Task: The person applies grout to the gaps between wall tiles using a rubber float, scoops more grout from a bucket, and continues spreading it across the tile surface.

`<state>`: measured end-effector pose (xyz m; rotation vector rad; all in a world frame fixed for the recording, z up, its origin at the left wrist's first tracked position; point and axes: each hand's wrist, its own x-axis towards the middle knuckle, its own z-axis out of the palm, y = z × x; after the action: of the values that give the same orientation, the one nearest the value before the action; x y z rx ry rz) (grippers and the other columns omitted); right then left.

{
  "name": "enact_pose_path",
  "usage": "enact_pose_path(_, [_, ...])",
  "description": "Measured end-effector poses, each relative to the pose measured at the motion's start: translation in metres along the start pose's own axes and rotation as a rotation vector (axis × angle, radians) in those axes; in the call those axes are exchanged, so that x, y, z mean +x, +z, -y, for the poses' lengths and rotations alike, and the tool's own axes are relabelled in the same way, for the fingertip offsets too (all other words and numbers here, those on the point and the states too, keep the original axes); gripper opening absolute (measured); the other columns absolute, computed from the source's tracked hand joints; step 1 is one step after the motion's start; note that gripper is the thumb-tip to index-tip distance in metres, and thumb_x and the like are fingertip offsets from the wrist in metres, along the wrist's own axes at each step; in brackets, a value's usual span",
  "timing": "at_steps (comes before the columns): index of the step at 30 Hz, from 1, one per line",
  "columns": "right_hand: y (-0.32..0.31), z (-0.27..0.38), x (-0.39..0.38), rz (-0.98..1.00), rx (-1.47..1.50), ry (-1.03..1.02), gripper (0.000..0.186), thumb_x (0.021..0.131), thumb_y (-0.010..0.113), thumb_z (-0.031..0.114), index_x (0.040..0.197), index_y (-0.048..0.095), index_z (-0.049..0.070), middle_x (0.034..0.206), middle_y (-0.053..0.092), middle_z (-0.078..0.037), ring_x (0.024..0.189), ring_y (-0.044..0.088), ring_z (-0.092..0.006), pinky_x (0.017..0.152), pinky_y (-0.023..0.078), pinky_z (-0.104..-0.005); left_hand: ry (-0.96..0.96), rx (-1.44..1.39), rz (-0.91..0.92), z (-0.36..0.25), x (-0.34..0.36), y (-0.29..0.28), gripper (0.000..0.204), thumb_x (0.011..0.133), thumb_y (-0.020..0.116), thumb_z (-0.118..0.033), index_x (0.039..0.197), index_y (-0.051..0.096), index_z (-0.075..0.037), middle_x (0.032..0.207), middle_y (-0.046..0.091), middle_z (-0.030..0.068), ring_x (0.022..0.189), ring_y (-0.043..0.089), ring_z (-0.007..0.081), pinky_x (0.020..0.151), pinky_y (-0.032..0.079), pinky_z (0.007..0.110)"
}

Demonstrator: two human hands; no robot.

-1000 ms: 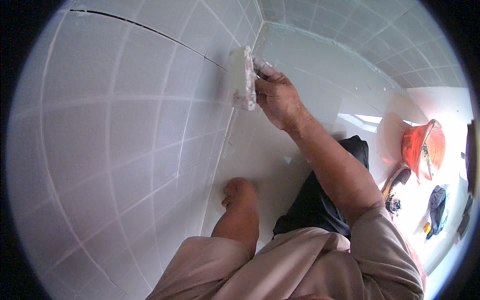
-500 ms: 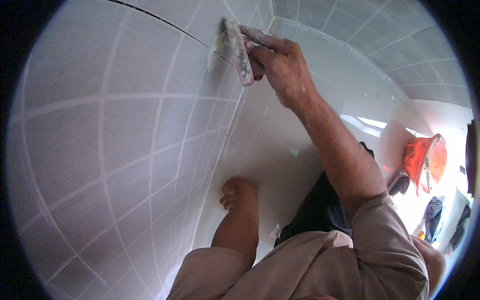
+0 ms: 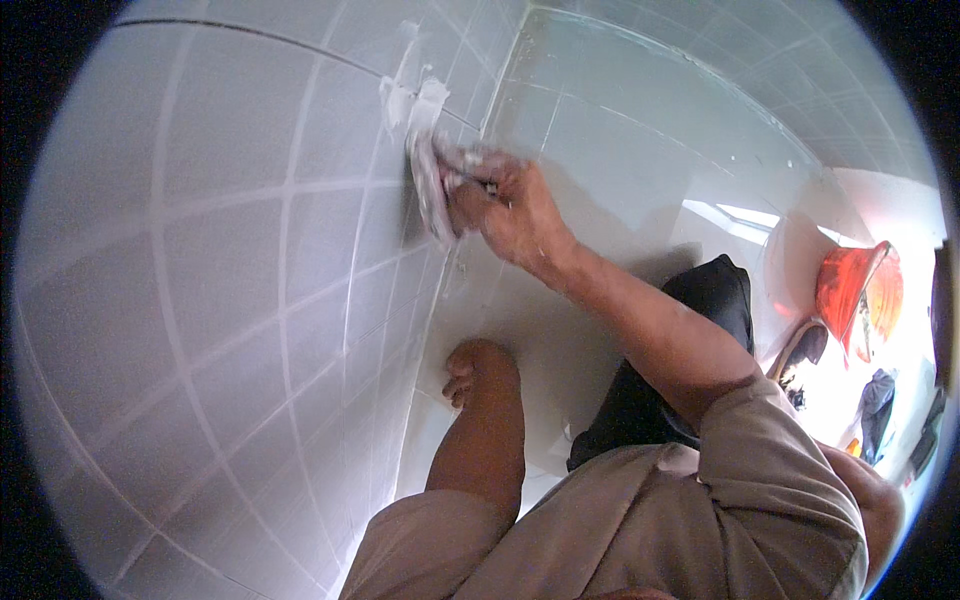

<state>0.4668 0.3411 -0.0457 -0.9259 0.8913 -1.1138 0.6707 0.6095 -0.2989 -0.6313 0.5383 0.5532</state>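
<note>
My right hand point(image 3: 510, 210) is closed around the handle of a paste-smeared grout float point(image 3: 430, 190), slightly blurred by motion. The float is tilted against the grey tiled wall point(image 3: 230, 250) on my left, near the corner with the floor. Above it, white grout point(image 3: 428, 100) lies in thick dabs and streaks over a dark open joint point(image 3: 250, 30). My left hand point(image 3: 478, 365) hangs lower down beside the wall, apart from the float. Its fingers are curled, and the inside of the hand is hidden.
Smooth pale floor tiles point(image 3: 570, 330) lie below me. A second tiled wall point(image 3: 790, 80) rises at the far side. To the right are an orange bucket point(image 3: 850, 285) and dark clothes point(image 3: 875, 410). My dark-trousered knee point(image 3: 715, 295) is under my right arm.
My right hand has drawn the float down and slightly left along the wall. The white dabs it covered now show. My left hand has barely moved.
</note>
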Motion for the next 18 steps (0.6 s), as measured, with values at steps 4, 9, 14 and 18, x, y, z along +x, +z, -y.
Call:
enact_pose_path(4, [-0.043, 0.018, 0.014, -0.219, -0.041, 0.126, 0.019, 0.097, 0.061, 0.011, 0.099, 0.071, -0.005, 0.077, 0.063, -0.003, 0.069, 0.054, -0.0117, 0.063, 0.046, -0.0290, 0.015, -0.050, -0.034, 0.003, -0.053, -0.025, 0.052, 0.102, 0.040, -0.042, 0.145, 0.055, -0.016, 0.148, 0.056, 0.0047, 0.138, 0.051, 0.0200, 0.117, 0.031, 0.041])
enact_pose_path(9, [-0.043, 0.031, 0.028, -0.090, -0.231, 0.093, 0.021, 0.097, 0.060, 0.014, 0.098, 0.070, -0.004, 0.074, 0.061, -0.002, 0.065, 0.052, -0.0115, 0.059, 0.044, -0.0294, 0.132, 0.149, -0.048, 0.029, -0.095, -0.013, 0.052, 0.100, 0.045, -0.041, 0.146, 0.054, -0.018, 0.150, 0.054, 0.0030, 0.138, 0.052, 0.0204, 0.115, 0.034, 0.042])
enact_pose_path(14, [-0.055, -0.005, 0.017, -0.111, -0.042, 0.355, 0.021, 0.097, 0.059, 0.012, 0.095, 0.069, -0.006, 0.076, 0.063, -0.003, 0.065, 0.055, -0.0131, 0.060, 0.046, -0.0321, 0.046, 0.050, -0.001, 0.023, -0.099, -0.017, 0.051, 0.100, 0.047, -0.041, 0.146, 0.054, -0.020, 0.151, 0.053, 0.0017, 0.139, 0.050, 0.0184, 0.116, 0.031, 0.044])
enact_pose_path(18, [-0.027, -0.015, 0.034, -0.256, 0.167, 0.193, 0.024, 0.098, 0.060, 0.015, 0.094, 0.070, -0.007, 0.076, 0.063, -0.006, 0.066, 0.057, -0.0148, 0.060, 0.047, -0.0331, -0.039, -0.206, 0.064, 0.022, -0.073, -0.015, 0.052, 0.102, 0.044, -0.041, 0.149, 0.050, -0.021, 0.154, 0.049, 0.0014, 0.142, 0.046, 0.0169, 0.119, 0.025, 0.043])
